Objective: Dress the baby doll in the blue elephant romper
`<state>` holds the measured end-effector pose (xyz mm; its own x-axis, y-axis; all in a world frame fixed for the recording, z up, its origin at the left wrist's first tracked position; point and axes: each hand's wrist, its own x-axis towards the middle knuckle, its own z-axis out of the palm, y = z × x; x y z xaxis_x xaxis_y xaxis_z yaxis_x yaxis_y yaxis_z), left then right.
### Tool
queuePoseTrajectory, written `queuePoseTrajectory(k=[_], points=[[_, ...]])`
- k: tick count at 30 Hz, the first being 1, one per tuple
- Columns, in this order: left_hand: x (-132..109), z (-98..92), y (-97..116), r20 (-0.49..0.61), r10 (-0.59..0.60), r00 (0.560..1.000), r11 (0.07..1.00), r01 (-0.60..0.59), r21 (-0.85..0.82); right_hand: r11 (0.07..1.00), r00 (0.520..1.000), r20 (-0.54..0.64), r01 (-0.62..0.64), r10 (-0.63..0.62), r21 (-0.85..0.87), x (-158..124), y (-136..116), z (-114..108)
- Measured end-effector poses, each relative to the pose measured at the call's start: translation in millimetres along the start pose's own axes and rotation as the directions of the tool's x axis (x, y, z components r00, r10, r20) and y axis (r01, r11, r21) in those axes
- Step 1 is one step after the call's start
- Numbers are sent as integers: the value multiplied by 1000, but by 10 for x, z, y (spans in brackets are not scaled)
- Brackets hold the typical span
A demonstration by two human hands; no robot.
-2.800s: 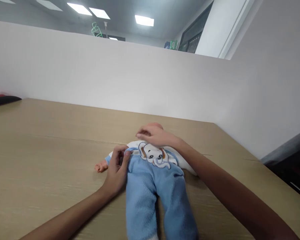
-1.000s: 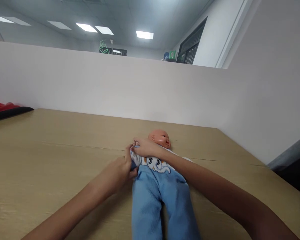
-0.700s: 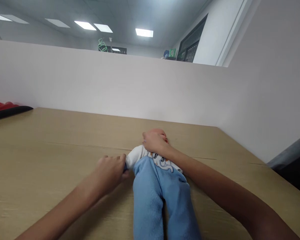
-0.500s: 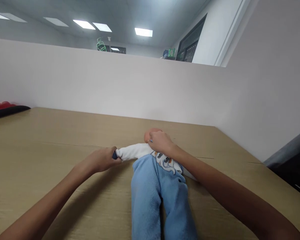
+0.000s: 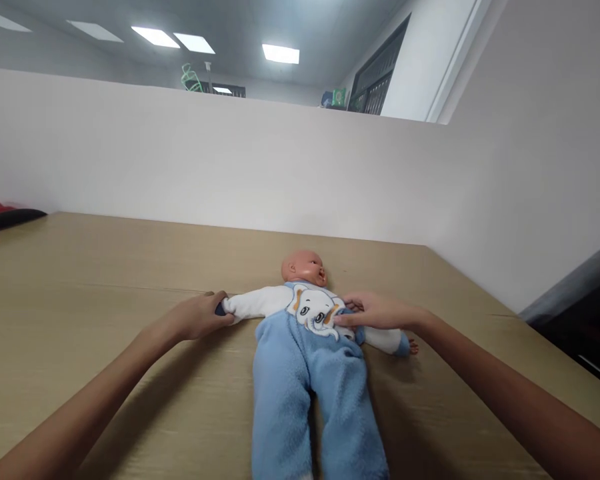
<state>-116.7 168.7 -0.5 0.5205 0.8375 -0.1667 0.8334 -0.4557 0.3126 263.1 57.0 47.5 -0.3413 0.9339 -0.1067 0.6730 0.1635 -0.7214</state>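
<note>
A baby doll (image 5: 307, 347) lies on its back on the wooden table (image 5: 105, 287), head away from me. It wears a blue fleece romper with white sleeves and an elephant patch (image 5: 314, 311) on the chest. My left hand (image 5: 199, 315) is closed round the end of the doll's white sleeve (image 5: 253, 303), which is stretched out to the left. My right hand (image 5: 375, 311) rests at the right side of the doll's chest, fingers pinched on the romper's edge beside the patch.
A white partition wall (image 5: 230, 160) runs along the far edge of the table and turns along its right side. A red and black object (image 5: 3, 215) lies at the far left edge. A dark surface (image 5: 580, 333) shows past the table's right edge.
My left hand has pulled the doll's sleeve out to the left. My right hand left the doll's neck and moved down to the right side of its chest, uncovering the head.
</note>
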Motion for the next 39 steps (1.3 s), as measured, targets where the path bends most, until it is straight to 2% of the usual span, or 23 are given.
queuePoseTrajectory(k=[1,3,5,8,10,12,14,16,18,20,23,26,31,33,36,37,39], points=[[3,10,-13,5,-1,1000,1000,1,-2,998,999,27,-20,19,52,-109,87,28],[-1,34,-20,6,-6,1000,1000,6,10,996,998,-30,-51,53,67,-306,256,104],[-15,55,17,-35,-1,999,998,3,67,999,977,-210,-38,31,-28,-476,405,194],[-53,56,220,-194,47,980,985,-13,173,970,899,-429,-23,-86,-243,-694,592,319],[-83,22,478,-310,131,942,983,-83,163,945,862,-489,-39,-133,-325,-813,716,371],[-99,-23,817,-367,274,889,962,-260,88,941,852,-508,-55,-131,-335,-905,852,388],[-71,-50,1182,-356,441,824,879,-476,-14,956,859,-502,-61,-96,-287,-973,984,377],[25,-35,1511,-328,561,760,800,-600,-24,978,878,-477,-53,-50,-201,-1022,1081,355],[181,22,1759,-275,637,720,754,-656,27,992,890,-455,-52,-6,-115,-1061,1114,332],[354,100,1909,-179,673,718,736,-673,70,996,887,-461,-65,30,-59,-1097,1077,312],[537,201,1966,-98,682,725,732,-677,81,995,835,-549,-87,49,-43,-1136,936,274],[571,240,1903,-138,701,700,707,-707,4,996,780,-626,-52,-3,-70,-1109,765,211],[483,144,1838,-106,760,641,633,-768,-99,992,796,-593,92,-123,-82,-851,531,63],[459,86,1848,-104,809,579,573,-816,-79,984,793,-583,160,-176,-79,-714,469,23],[434,39,1836,-175,877,447,454,-891,-3,957,793,-535,235,-291,-172,-536,400,28],[427,41,1820,-207,888,410,425,-905,34,947,804,-503,243,-317,-209,-487,380,49],[415,73,1784,-265,893,363,399,-912,97,943,838,-442,238,-320,-232,-397,340,115]])
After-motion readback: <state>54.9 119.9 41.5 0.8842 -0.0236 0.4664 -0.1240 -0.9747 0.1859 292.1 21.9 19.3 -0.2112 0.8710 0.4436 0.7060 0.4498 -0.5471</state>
